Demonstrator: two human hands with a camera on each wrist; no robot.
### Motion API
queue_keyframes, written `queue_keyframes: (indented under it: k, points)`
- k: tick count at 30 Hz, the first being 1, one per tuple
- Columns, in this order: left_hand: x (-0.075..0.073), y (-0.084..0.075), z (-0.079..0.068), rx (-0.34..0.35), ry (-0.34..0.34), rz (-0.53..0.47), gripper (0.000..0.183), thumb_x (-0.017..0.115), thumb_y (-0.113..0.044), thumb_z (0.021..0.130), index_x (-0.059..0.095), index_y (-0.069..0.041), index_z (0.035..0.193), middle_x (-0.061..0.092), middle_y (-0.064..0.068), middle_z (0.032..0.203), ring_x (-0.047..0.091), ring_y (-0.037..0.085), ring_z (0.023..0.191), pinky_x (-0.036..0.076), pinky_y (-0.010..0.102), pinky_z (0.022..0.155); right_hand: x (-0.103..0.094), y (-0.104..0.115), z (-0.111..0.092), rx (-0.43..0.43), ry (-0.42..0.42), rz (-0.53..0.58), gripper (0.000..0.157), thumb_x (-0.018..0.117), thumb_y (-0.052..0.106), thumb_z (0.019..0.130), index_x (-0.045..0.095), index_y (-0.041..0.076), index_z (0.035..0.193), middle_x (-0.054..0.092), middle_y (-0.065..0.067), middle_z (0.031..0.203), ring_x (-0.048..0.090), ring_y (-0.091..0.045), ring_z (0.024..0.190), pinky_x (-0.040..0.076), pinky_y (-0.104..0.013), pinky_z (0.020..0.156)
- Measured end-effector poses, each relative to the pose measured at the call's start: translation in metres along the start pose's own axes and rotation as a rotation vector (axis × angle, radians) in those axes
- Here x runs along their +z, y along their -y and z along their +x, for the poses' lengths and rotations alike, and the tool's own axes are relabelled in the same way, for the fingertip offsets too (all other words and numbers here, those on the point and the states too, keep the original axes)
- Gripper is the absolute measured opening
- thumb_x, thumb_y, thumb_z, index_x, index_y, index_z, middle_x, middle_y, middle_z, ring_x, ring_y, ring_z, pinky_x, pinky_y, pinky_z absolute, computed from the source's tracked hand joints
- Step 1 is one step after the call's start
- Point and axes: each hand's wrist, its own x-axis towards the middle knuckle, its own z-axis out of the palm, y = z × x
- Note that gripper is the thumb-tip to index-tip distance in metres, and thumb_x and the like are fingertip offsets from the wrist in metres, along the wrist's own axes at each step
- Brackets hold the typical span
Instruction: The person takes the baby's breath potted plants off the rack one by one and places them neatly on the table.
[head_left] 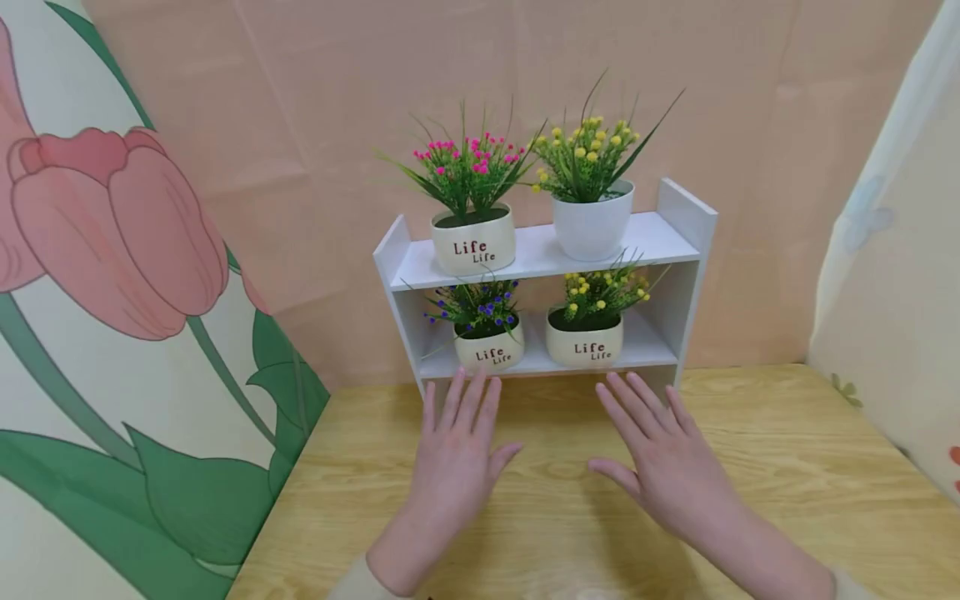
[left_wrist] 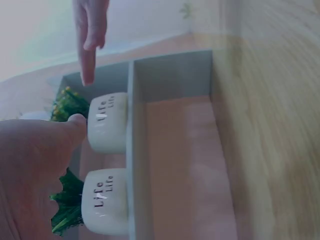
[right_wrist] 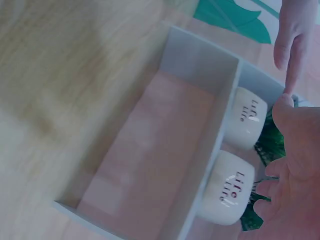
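Against a pink backdrop point(head_left: 322, 125), a white shelf point(head_left: 682, 215) stands on the tabletop point(head_left: 787, 467). My left fingers point(head_left: 471, 400) and right fingers point(head_left: 637, 405) are spread before it, empty. On its lower board point(head_left: 651, 343), the blue-flowered pot point(head_left: 489, 350) and yellow-flowered pot point(head_left: 585, 345) look light but slick; I'd cup their sides.

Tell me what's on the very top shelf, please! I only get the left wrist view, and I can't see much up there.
Observer: The top shelf holds a pink-flowered potted plant and a yellow-flowered potted plant.
Operator: Cool! The "Life" pot at the bottom of my picture only shows green leaves. Any flowers?
Observer: Yes, the head view shows blue flowers in it.
Operator: I just see a thumb and a bit of the left hand. What's the rest doing?
Observer: Its other fingers are straight and spread, pointing toward the shelf unit.
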Motion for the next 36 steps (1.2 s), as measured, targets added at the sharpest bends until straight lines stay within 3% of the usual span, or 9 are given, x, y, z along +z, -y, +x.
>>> queue_keyframes:
  k: [3, 10, 18, 22, 27, 32, 36]
  points:
    - [-0.006, 0.003, 0.001, -0.018, 0.001, -0.013, 0.090, 0.064, -0.062, 0.106, 0.035, -0.008, 0.173, 0.027, 0.014, 0.180, 0.021, 0.041, 0.166, 0.016, 0.071, 0.131, -0.006, 0.002, 0.006, -0.003, 0.011, -0.005, 0.094, 0.031, 0.077, 0.109, 0.040, 0.006, 0.170, 0.031, -0.014, 0.179, 0.022, -0.034, 0.167, 0.003, -0.057, 0.137]
    - [-0.015, 0.009, 0.004, -0.043, -0.022, -0.024, 0.090, 0.065, -0.061, 0.106, 0.036, -0.008, 0.172, 0.026, 0.014, 0.181, 0.019, 0.039, 0.167, 0.017, 0.071, 0.131, -0.020, 0.003, 0.021, -0.008, 0.000, -0.014, 0.096, 0.027, 0.079, 0.108, 0.042, 0.006, 0.169, 0.037, -0.016, 0.176, 0.034, -0.040, 0.161, 0.008, -0.058, 0.136]
    - [-0.024, 0.020, 0.010, -0.080, -0.026, -0.034, 0.090, 0.060, -0.062, 0.109, 0.029, -0.009, 0.175, 0.012, 0.010, 0.184, 0.009, 0.035, 0.169, 0.007, 0.068, 0.133, -0.038, 0.002, 0.043, -0.008, 0.015, -0.004, 0.097, 0.025, 0.079, 0.108, 0.036, 0.008, 0.172, 0.036, -0.019, 0.176, 0.030, -0.041, 0.163, 0.009, -0.061, 0.136]
    - [-0.030, 0.024, 0.015, -0.092, -0.038, -0.052, 0.092, 0.059, -0.062, 0.109, 0.023, -0.011, 0.177, 0.013, 0.010, 0.184, 0.007, 0.035, 0.169, 0.006, 0.068, 0.133, -0.049, -0.002, 0.053, -0.008, 0.002, -0.001, 0.098, 0.025, 0.080, 0.107, 0.035, 0.007, 0.173, 0.033, -0.019, 0.177, 0.026, -0.040, 0.165, 0.007, -0.060, 0.136]
    - [-0.038, 0.030, 0.022, -0.100, -0.079, -0.068, 0.094, 0.061, -0.061, 0.108, 0.022, -0.010, 0.176, 0.017, 0.013, 0.183, 0.008, 0.036, 0.169, 0.006, 0.068, 0.133, -0.062, -0.007, 0.063, 0.000, 0.007, -0.008, 0.099, 0.027, 0.081, 0.106, 0.033, 0.009, 0.174, 0.032, -0.018, 0.178, 0.023, -0.040, 0.166, 0.008, -0.062, 0.135]
    - [-0.043, 0.038, 0.029, -0.104, -0.136, -0.083, 0.092, 0.066, -0.058, 0.107, 0.030, -0.007, 0.174, 0.021, 0.014, 0.182, 0.013, 0.038, 0.169, 0.014, 0.072, 0.131, -0.070, -0.010, 0.071, 0.001, 0.013, -0.029, 0.099, 0.025, 0.082, 0.106, 0.030, 0.010, 0.175, 0.030, -0.017, 0.179, 0.024, -0.042, 0.165, 0.007, -0.062, 0.136]
    - [-0.047, 0.043, 0.033, -0.106, -0.149, -0.102, 0.091, 0.066, -0.057, 0.107, 0.030, -0.007, 0.174, 0.021, 0.014, 0.182, 0.012, 0.038, 0.169, 0.012, 0.072, 0.132, -0.074, -0.013, 0.078, -0.003, -0.002, -0.031, 0.101, 0.022, 0.082, 0.106, 0.030, 0.009, 0.175, 0.029, -0.018, 0.179, 0.021, -0.039, 0.167, 0.008, -0.063, 0.135]
